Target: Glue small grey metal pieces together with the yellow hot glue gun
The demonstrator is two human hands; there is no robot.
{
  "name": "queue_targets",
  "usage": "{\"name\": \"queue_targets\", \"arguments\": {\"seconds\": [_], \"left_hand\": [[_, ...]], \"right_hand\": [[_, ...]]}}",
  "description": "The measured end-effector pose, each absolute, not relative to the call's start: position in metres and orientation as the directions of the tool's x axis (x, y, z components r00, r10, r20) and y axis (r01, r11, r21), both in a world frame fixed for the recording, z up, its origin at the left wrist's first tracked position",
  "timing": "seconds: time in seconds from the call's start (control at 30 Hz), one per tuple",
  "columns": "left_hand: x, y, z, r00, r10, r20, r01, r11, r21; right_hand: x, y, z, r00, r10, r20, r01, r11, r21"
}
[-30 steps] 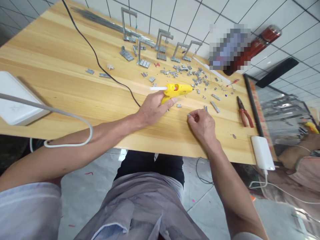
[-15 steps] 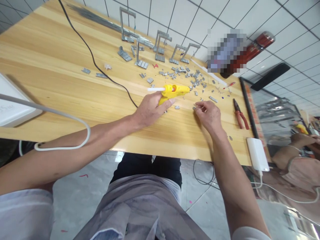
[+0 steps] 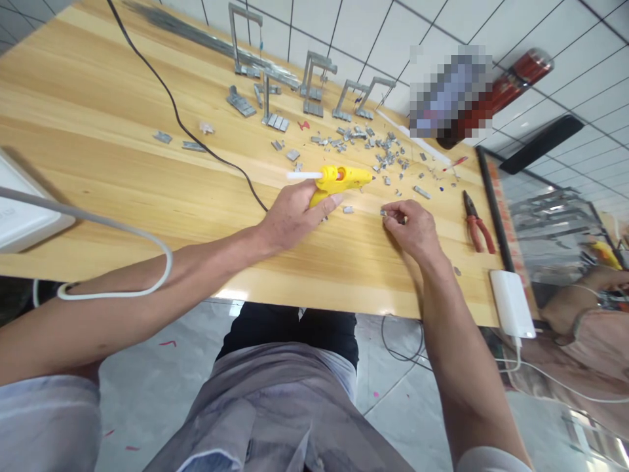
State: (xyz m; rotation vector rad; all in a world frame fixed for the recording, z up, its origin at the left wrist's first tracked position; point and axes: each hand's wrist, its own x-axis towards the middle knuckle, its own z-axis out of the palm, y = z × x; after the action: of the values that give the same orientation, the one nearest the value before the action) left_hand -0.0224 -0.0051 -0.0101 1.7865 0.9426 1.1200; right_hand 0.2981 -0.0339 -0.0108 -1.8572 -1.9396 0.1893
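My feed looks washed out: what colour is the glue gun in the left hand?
Yellow; the glue gun shows clearly in the head view.

Dark-jointed white wall tiles (image 3: 317,19) span the upper frame. A pale wooden table (image 3: 314,275) crosses the centre; grey floor (image 3: 147,393) shows at lower left.

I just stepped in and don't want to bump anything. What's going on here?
A person at a wooden table grips a yellow glue gun in the left hand, a white glue stick poking out behind. The right hand pinches a small gray piece at the fingertips, apart from the gun's nozzle. Loose gray bits lie scattered beyond, gray frames stand near the tiled wall, and red-handled pliers lie to the right.
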Motion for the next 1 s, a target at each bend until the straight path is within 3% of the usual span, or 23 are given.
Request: {"name": "queue_targets", "arguments": {"seconds": [0.37, 0.7, 1.0], "left_hand": [[-0.023, -0.004, -0.009, 0.295, 0.899, 0.324, 0.139, -0.376, 0.916], [-0.027, -0.002, -0.012, 0.255, 0.910, 0.329, 0.180, -0.378, 0.908], [-0.029, -0.002, -0.015, 0.260, 0.927, 0.271, 0.179, -0.322, 0.930]], "right_hand": [[0.296, -0.033, -0.003, 0.114, 0.924, 0.364, 0.902, 0.058, -0.429], [0.278, -0.031, 0.028, 0.026, 0.923, 0.383, 0.900, 0.145, -0.411], [0.291, -0.001, 0.038, 0.153, 0.835, 0.528, 0.834, 0.177, -0.522]]}}
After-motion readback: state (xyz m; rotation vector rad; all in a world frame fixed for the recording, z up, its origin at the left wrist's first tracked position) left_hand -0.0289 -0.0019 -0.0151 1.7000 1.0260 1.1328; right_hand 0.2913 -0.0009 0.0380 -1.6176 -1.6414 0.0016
